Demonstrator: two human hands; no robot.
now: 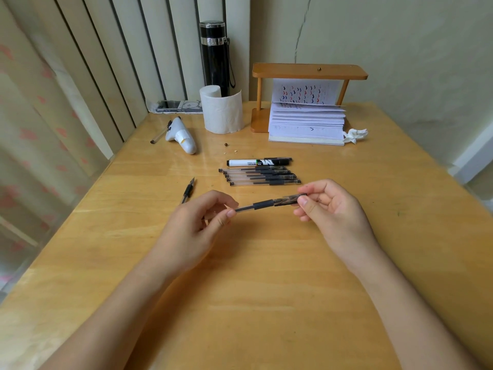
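On the glossy wooden table (266, 276), both hands' fingers pinch a slim clear-barrelled pen (269, 203) by its ends.

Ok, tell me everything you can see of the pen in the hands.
The pen is slim, with a clear plastic barrel, a dark rubber sleeve midway and a clear cap on its right end. It is held almost level above the table, the left hand pinching the barrel end, the right hand pinching the cap.

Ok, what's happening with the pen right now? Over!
Left hand pinches pen at the barrel end. Right hand pinches its capped end. Held above table; row of pens beyond, not touching.
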